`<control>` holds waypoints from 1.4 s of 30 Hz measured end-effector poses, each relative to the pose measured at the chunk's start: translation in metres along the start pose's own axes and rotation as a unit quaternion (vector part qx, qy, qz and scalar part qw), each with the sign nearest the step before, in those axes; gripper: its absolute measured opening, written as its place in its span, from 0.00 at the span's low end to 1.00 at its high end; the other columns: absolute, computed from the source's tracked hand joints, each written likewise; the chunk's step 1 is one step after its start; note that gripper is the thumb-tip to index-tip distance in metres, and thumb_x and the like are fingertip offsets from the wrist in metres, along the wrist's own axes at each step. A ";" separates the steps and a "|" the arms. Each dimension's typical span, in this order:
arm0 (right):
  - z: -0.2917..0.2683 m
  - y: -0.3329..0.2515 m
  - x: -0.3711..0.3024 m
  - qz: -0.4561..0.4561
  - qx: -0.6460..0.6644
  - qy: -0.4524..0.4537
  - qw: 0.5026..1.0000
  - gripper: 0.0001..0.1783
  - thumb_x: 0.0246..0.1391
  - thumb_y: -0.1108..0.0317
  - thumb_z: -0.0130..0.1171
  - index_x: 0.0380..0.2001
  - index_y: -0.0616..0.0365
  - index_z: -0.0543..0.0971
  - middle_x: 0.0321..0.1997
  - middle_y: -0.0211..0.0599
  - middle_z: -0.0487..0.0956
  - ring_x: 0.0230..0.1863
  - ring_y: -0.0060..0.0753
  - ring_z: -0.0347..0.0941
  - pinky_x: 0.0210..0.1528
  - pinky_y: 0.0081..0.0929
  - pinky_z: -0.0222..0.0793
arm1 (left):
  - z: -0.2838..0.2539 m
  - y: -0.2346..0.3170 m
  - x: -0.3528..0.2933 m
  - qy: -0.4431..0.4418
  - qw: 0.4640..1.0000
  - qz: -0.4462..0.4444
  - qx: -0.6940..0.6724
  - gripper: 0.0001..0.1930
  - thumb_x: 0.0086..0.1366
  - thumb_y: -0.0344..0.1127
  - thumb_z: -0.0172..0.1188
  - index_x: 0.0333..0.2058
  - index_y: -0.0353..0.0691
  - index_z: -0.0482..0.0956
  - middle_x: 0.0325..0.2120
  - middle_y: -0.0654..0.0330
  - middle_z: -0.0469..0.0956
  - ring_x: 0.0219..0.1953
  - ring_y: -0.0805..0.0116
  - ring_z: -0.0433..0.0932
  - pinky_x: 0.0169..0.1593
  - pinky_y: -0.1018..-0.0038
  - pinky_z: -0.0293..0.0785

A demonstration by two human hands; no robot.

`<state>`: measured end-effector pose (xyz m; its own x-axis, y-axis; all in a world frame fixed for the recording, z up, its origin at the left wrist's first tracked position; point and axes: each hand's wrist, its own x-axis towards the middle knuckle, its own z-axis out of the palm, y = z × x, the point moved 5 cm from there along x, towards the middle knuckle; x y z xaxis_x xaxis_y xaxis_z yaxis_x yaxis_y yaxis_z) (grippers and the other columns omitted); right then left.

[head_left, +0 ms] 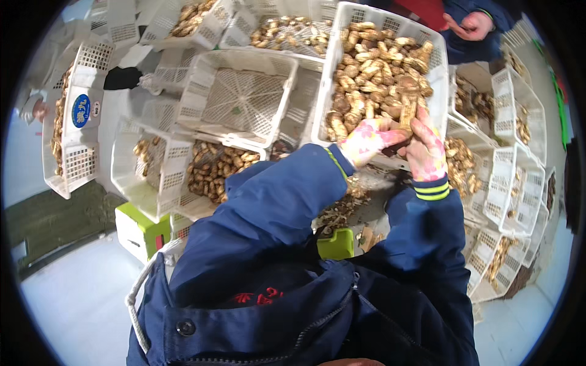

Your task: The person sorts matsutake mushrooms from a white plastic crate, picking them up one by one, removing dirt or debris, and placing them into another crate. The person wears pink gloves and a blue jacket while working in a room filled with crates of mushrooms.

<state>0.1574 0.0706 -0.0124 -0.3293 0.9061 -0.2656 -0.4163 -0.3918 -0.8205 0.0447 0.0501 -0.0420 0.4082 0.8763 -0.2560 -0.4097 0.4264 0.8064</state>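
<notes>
Many mushrooms (366, 76) fill white crate (390, 14)

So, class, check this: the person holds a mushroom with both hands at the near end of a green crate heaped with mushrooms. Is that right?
Not quite: the heaped crate is white, not green, as the head view shows. The rest stands: the left hand and right hand hold a mushroom at its near end.
</notes>
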 end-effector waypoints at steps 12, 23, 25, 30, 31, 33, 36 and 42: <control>-0.034 -0.001 0.003 -0.140 -0.292 0.055 0.945 0.19 0.55 0.70 0.52 0.48 0.69 0.73 0.50 0.42 0.74 0.50 0.30 0.70 0.52 0.23 0.65 | -0.011 0.002 0.003 0.050 0.996 0.001 0.076 0.08 0.60 0.32 0.59 0.36 0.35 0.77 0.28 0.65 0.77 0.31 0.79 0.72 0.37 0.80 0.69; -0.043 0.008 0.003 -0.239 -0.300 -0.024 0.923 0.21 0.53 0.64 0.53 0.47 0.68 0.74 0.56 0.48 0.70 0.54 0.33 0.67 0.57 0.28 0.60 | -0.001 0.024 -0.006 0.109 0.857 0.181 0.470 0.08 0.58 0.32 0.57 0.34 0.35 0.78 0.22 0.51 0.77 0.26 0.64 0.77 0.30 0.70 0.69; -0.014 -0.006 -0.002 -0.110 -0.256 0.028 0.960 0.22 0.53 0.64 0.53 0.48 0.68 0.74 0.56 0.48 0.70 0.54 0.33 0.67 0.57 0.28 0.60 | 0.002 0.025 -0.009 0.111 0.828 0.174 0.521 0.08 0.57 0.34 0.56 0.33 0.36 0.77 0.23 0.48 0.76 0.28 0.52 0.75 0.32 0.63 0.70; -0.029 0.008 0.006 -0.027 -0.111 0.073 0.991 0.27 0.50 0.66 0.58 0.52 0.70 0.69 0.50 0.43 0.74 0.50 0.30 0.69 0.55 0.24 0.61 | -0.001 0.022 -0.006 0.071 0.831 0.149 0.531 0.08 0.59 0.33 0.56 0.34 0.36 0.78 0.23 0.51 0.77 0.27 0.61 0.78 0.31 0.70 0.70; -0.029 0.005 0.005 -0.030 -0.134 0.074 0.988 0.28 0.49 0.67 0.59 0.52 0.71 0.69 0.50 0.43 0.74 0.50 0.30 0.69 0.55 0.24 0.61 | -0.009 0.023 -0.005 0.095 0.855 0.132 0.493 0.09 0.60 0.33 0.55 0.35 0.36 0.78 0.25 0.53 0.78 0.28 0.63 0.78 0.32 0.72 0.71; -0.026 -0.001 0.001 -0.049 -0.175 0.074 0.981 0.28 0.49 0.67 0.59 0.52 0.72 0.68 0.50 0.43 0.74 0.50 0.29 0.69 0.54 0.24 0.61 | -0.027 0.020 -0.003 0.144 0.896 0.098 0.409 0.10 0.62 0.33 0.53 0.38 0.37 0.78 0.29 0.56 0.79 0.29 0.68 0.78 0.34 0.75 0.72; -0.023 0.001 0.001 -0.074 -0.138 0.046 0.987 0.25 0.52 0.70 0.53 0.53 0.73 0.67 0.48 0.46 0.75 0.48 0.33 0.72 0.52 0.27 0.65 | -0.038 0.022 0.005 0.101 0.990 0.091 0.041 0.19 0.65 0.35 0.51 0.53 0.35 0.66 0.44 0.57 0.75 0.39 0.70 0.75 0.42 0.77 0.72; -0.001 0.018 -0.006 0.133 0.157 -0.115 0.972 0.19 0.56 0.69 0.45 0.50 0.68 0.69 0.43 0.48 0.76 0.42 0.43 0.75 0.46 0.34 0.70 | -0.015 0.035 0.005 -0.002 0.988 0.084 -0.131 0.25 0.63 0.33 0.52 0.57 0.34 0.59 0.48 0.54 0.72 0.44 0.66 0.73 0.47 0.71 0.71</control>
<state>0.1527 0.0581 -0.0264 -0.6262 0.7207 -0.2973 -0.5171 -0.6694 -0.5334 0.0205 0.0727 -0.0228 0.3194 0.9391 -0.1272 -0.6685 0.3184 0.6721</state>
